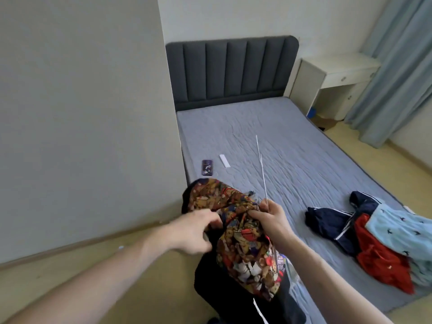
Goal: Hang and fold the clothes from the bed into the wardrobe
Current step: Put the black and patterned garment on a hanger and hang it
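- Hanging step: my right hand (pixel 268 218) pinched the wire hanger (pixel 261 169) plus patterned shirt (pixel 243 242); left hand (pixel 196 230) loosely tugged the fabric.
- Next I'd need the hanger threaded inside, I reckoned.

Soft, even daylight, faint shadows; wide-angle bending at the edges, slight overall blur.

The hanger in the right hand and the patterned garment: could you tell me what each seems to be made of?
The hanger looks like thin bare metal wire: slender, pale and straight, with a dull sheen; a white coating cannot be ruled out. The patterned garment looks like a soft woven or knit printed cloth, matte, which bunches into loose folds where the right hand and left hand grip it.
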Action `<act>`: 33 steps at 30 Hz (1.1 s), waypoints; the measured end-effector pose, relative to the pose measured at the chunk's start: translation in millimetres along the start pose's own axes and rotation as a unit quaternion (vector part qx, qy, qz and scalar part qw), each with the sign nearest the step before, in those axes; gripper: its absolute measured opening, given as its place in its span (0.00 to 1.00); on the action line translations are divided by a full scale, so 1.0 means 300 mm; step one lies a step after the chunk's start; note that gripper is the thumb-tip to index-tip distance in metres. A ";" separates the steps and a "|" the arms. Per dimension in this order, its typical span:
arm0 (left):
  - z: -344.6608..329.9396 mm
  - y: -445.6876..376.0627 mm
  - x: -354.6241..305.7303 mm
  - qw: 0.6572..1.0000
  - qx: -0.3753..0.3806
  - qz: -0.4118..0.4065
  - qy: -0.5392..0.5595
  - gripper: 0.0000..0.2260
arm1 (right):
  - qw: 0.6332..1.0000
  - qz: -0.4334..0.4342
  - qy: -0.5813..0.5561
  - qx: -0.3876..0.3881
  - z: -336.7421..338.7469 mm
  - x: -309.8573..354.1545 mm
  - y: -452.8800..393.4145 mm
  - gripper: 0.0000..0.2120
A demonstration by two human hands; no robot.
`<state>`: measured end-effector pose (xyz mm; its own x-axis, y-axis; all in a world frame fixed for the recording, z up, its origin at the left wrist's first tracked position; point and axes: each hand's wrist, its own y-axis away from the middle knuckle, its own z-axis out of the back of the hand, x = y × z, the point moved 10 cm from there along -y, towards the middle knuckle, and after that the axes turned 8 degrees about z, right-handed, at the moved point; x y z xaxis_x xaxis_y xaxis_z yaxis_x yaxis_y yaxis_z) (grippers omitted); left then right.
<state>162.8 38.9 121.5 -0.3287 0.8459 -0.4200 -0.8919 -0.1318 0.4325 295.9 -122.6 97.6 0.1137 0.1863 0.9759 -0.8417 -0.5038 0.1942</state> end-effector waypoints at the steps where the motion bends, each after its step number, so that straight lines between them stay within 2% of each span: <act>1: -0.152 0.013 -0.011 0.996 0.086 -0.002 -0.002 0.43 | 1.000 -0.012 -0.010 0.002 -0.012 0.015 0.001 0.21; 2: -0.267 0.019 -0.015 0.991 0.133 0.000 0.015 0.51 | 1.000 -0.023 -0.016 0.002 -0.021 0.024 0.004 0.20; 3: -0.332 0.011 -0.019 0.989 0.131 0.008 0.062 0.53 | 0.999 -0.030 -0.015 0.002 -0.026 0.030 0.005 0.19; 4: -0.346 -0.007 -0.014 0.987 0.086 0.028 0.134 0.47 | 0.999 -0.031 -0.010 0.001 -0.026 0.037 0.005 0.18; 6: -0.299 -0.036 0.024 0.961 -0.046 0.080 0.261 0.21 | 1.000 -0.025 0.006 -0.007 -0.010 0.053 0.008 0.19; 7: -0.268 -0.046 0.047 0.949 -0.093 0.095 0.285 0.13 | 1.000 -0.018 0.014 -0.018 0.009 0.062 0.010 0.19; 8: -0.238 -0.056 0.057 0.943 -0.112 0.093 0.298 0.10 | 0.999 -0.008 0.024 -0.032 0.036 0.072 0.013 0.19; 11: -0.136 -0.075 0.033 0.929 -0.097 0.039 0.354 0.09 | 0.991 0.044 0.089 -0.090 0.163 0.094 0.040 0.22; 14: -0.006 -0.068 -0.014 0.893 -0.093 0.010 0.441 0.06 | 0.974 0.068 0.191 -0.101 0.237 0.064 0.111 0.17; 16: 0.045 -0.082 -0.039 0.860 -0.090 0.034 0.502 0.08 | 0.976 0.061 0.192 -0.081 0.218 0.005 0.168 0.20; 19: 0.083 -0.111 -0.038 0.796 -0.098 0.112 0.587 0.07 | 0.977 0.072 0.195 -0.048 0.150 -0.050 0.247 0.30; 21: 0.085 -0.110 -0.033 0.772 -0.086 0.168 0.607 0.10 | 0.973 0.075 0.216 -0.014 0.091 -0.085 0.277 0.31; 23: 0.075 -0.112 -0.040 0.764 -0.049 0.189 0.615 0.16 | 0.964 0.079 0.253 0.011 0.041 -0.117 0.279 0.34; 26: 0.080 -0.113 -0.079 0.767 0.025 0.153 0.622 0.18 | 0.958 0.070 0.277 0.024 -0.018 -0.138 0.245 0.37; 28: 0.100 -0.114 -0.095 0.759 0.047 0.117 0.639 0.20 | 0.962 0.069 0.261 0.030 -0.048 -0.136 0.217 0.31; 30: 0.134 -0.107 -0.092 0.748 0.056 0.094 0.654 0.20 | 0.963 0.086 0.253 0.019 -0.063 -0.104 0.195 0.20; 32: 0.173 -0.090 -0.053 0.757 0.048 0.090 0.646 0.21 | 0.965 0.120 0.233 -0.003 -0.063 -0.046 0.173 0.13; 33: 0.188 -0.078 -0.020 0.767 0.042 0.100 0.633 0.22 | 0.969 0.134 0.206 -0.021 -0.050 -0.017 0.160 0.14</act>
<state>203.2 66.0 158.8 -0.5421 -0.3722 -0.7534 -0.7787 -0.1146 0.6169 247.2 -135.0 100.5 -0.3247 0.3797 0.8663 -0.8338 -0.5473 -0.0727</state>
